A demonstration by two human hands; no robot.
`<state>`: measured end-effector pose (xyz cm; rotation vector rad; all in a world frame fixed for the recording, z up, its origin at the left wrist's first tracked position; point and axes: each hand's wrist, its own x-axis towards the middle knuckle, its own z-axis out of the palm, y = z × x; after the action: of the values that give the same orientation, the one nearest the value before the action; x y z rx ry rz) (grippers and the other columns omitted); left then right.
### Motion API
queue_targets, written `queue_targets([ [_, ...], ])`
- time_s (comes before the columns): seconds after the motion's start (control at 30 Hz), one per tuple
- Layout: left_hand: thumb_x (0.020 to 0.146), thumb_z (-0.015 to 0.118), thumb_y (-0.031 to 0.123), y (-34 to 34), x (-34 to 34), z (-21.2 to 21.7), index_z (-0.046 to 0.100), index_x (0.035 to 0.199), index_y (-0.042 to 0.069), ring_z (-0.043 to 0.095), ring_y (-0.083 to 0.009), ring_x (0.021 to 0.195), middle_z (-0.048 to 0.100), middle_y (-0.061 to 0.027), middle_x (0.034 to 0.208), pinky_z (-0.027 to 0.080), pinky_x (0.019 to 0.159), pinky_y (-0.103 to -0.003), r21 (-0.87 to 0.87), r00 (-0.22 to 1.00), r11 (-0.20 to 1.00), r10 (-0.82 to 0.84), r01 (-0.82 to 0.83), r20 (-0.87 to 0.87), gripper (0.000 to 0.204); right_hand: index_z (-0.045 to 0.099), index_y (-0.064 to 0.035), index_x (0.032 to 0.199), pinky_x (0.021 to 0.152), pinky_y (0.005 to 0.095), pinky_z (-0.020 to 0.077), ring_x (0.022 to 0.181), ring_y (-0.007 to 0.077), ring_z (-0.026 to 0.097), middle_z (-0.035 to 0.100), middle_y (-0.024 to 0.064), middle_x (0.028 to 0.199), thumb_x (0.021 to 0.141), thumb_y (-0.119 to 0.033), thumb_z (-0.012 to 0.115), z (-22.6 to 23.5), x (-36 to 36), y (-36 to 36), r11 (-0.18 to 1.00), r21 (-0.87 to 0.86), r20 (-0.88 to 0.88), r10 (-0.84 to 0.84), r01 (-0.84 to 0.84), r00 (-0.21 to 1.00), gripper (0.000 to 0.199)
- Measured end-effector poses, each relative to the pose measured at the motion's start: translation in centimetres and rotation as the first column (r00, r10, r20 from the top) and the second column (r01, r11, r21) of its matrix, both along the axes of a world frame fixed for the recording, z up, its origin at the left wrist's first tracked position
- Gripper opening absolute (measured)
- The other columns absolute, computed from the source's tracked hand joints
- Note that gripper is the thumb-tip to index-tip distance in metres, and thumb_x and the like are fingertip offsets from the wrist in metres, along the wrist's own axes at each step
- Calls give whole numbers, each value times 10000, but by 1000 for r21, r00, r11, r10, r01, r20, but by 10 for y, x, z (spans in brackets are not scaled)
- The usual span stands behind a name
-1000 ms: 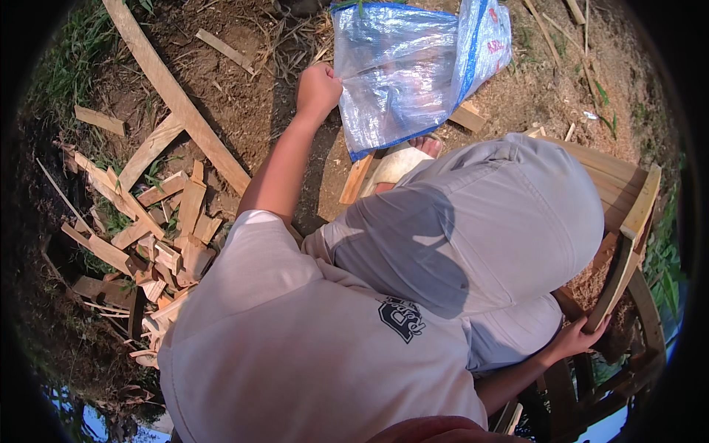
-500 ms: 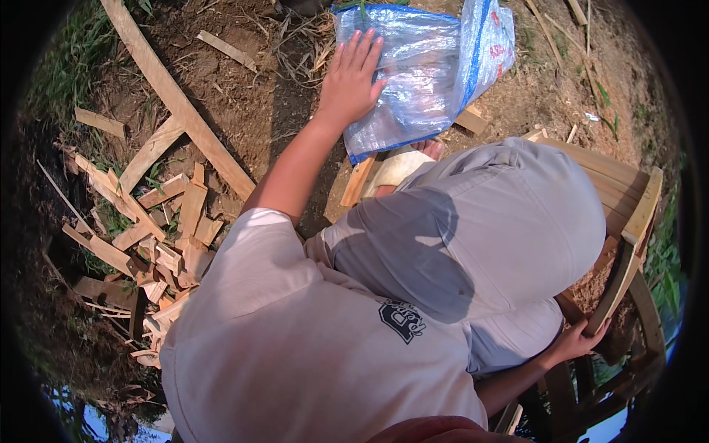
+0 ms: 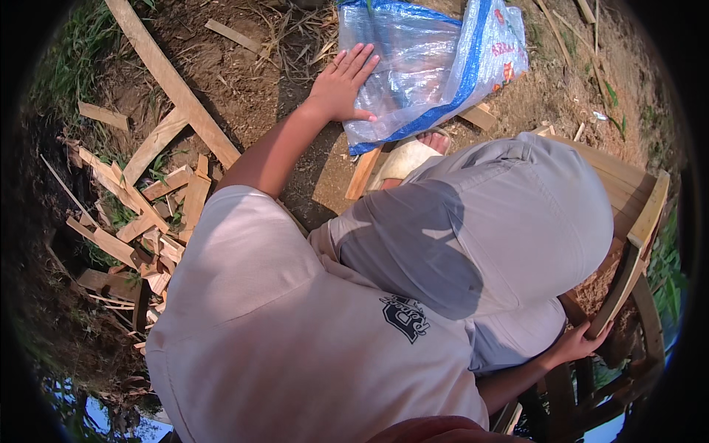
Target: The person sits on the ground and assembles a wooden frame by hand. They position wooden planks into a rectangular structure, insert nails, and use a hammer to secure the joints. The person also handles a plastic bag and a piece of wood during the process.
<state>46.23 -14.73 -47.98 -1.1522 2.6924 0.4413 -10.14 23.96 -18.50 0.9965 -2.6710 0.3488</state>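
Observation:
A translucent woven plastic sack [image 3: 413, 59] with blue edging and red marks lies on the ground ahead of me. My left hand [image 3: 343, 85] rests on its left edge, fingers stretched and spread, gripping nothing. The sack's right part is folded over, with its blue-edged border slanting across. Low on the right, my right hand [image 3: 580, 343] has its fingers closed around the edge of a wooden board [image 3: 628, 284]. That board belongs to a wooden structure beside my knee, with sawdust [image 3: 594, 288] inside it. The palm side of this hand is hidden.
A long plank [image 3: 173, 85] crosses the dirt at left, over a shorter board [image 3: 155, 144]. A heap of wood offcuts [image 3: 140, 229] lies beside my left side. My sandalled foot [image 3: 413, 156] stands just below the sack, near a wood block [image 3: 480, 116].
My left hand has shifted slightly left and downward along the sack's edge, and my left shoulder has moved left. The sack's folded border now spreads wider. The right hand stays on the board.

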Motion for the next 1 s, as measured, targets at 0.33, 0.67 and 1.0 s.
queue_targets([
  [0.33, 710, 788, 829, 27, 37, 39, 157, 1729, 13, 89, -275, 1697, 157, -120, 1821, 27, 1364, -530, -41, 993, 997, 69, -65, 96, 1449, 615, -37, 1516, 1059, 427, 556, 1307, 331, 677, 662, 189, 1479, 1049, -190, 707, -5, -9, 6, 999, 3, -44, 33, -33, 999, 500],
  [0.67, 795, 774, 762, 32, -11, 31, 172, 1745, 83, 136, -275, 1690, 151, -112, 1826, 96, 1357, -579, 4, 985, 998, 67, -69, 156, 1313, 619, -33, 1510, 1060, 431, 554, 1309, 340, 671, 655, 198, 1486, 1047, -176, 727, -3, -2, -1, 999, -31, 16, -11, 12, 1000, 496],
  [1.0, 800, 854, 627, 51, -12, 43, 254, 1684, -60, 123, -311, 1692, 160, -223, 1804, 148, 1356, -532, 67, 971, 995, 62, -79, 229, 1270, 598, -2, 1518, 1117, 434, 519, 1371, 344, 627, 627, 203, 1523, 1038, -163, 726, -4, -10, 11, 999, -4, -17, 43, -43, 999, 522],
])
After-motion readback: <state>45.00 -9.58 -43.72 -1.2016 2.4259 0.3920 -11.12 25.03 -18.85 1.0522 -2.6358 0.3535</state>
